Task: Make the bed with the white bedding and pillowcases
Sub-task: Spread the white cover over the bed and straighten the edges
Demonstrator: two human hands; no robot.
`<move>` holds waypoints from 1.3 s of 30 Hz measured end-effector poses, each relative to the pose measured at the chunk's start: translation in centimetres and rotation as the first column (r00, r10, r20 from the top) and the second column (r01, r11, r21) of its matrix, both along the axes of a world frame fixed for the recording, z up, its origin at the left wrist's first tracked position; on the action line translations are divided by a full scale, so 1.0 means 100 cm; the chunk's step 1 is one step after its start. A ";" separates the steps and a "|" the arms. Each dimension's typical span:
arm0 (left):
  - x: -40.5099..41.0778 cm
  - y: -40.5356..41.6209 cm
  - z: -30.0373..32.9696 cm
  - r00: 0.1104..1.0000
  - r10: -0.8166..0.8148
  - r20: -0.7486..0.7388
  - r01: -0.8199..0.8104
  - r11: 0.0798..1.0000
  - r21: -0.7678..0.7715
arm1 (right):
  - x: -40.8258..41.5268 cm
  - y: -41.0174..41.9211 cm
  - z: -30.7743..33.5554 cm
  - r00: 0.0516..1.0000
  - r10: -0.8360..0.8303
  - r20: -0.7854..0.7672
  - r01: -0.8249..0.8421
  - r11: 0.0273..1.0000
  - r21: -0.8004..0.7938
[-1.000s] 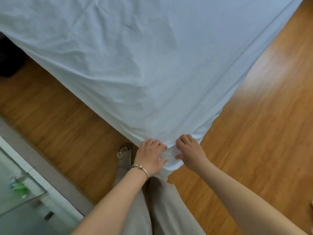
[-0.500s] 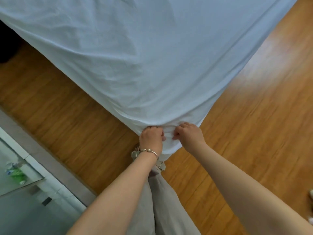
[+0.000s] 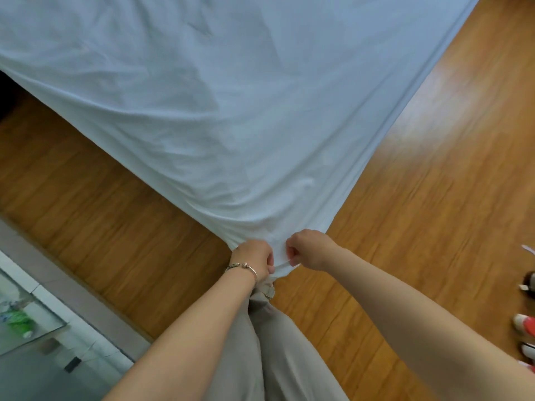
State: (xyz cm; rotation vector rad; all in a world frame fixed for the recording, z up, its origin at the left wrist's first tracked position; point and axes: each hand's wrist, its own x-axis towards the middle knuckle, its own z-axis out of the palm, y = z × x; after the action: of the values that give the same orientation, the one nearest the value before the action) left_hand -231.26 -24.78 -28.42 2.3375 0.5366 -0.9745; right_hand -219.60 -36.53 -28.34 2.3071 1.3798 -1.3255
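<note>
Step in hand: corner of white sheet (image 3: 231, 111) gripped in left hand (image 3: 254, 260) and right hand (image 3: 309, 250), fingers curled; next, probably: stretching and tucking over the bed corner.

A white sheet (image 3: 231, 96) covers the bed, lying wrinkled across its top and drawn down over the near corner. The bed stands on a wooden plank floor (image 3: 419, 212). At the floor's right edge lie a few shoes (image 3: 525, 287), partly cut off from view.
</note>
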 end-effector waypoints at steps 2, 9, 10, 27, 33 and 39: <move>0.016 0.001 0.003 0.994 -0.085 -0.074 0.085 0.996 -0.003 | 0.020 0.003 0.003 1.000 -0.001 0.030 -0.001 0.998 0.063; 0.150 -0.028 0.023 0.943 0.043 0.331 -0.060 0.997 0.044 | 0.164 -0.007 0.011 0.925 -0.249 0.286 0.185 0.955 0.232; 0.175 -0.031 0.021 0.918 0.068 0.391 -0.099 0.993 0.060 | 0.189 -0.010 0.011 0.916 -0.245 0.317 0.172 0.955 0.241; 0.357 -0.094 -0.040 0.879 0.180 0.442 -0.392 0.801 0.453 | 0.442 -0.051 -0.040 0.664 0.372 0.648 -0.505 0.863 0.023; 0.358 -0.083 -0.036 0.628 0.645 0.435 -0.721 0.693 0.014 | 0.477 -0.045 -0.036 0.814 0.280 0.509 -0.495 0.793 0.355; 0.362 -0.085 -0.002 0.592 0.732 0.337 -0.778 0.628 0.002 | 0.509 -0.040 -0.019 0.865 0.309 0.395 -0.486 0.711 0.509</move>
State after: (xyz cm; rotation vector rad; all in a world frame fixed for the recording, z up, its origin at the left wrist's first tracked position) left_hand -195.04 -33.25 -28.62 1.9672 1.3677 -0.1481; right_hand -168.68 -40.49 -30.25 2.1748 2.2615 -0.4290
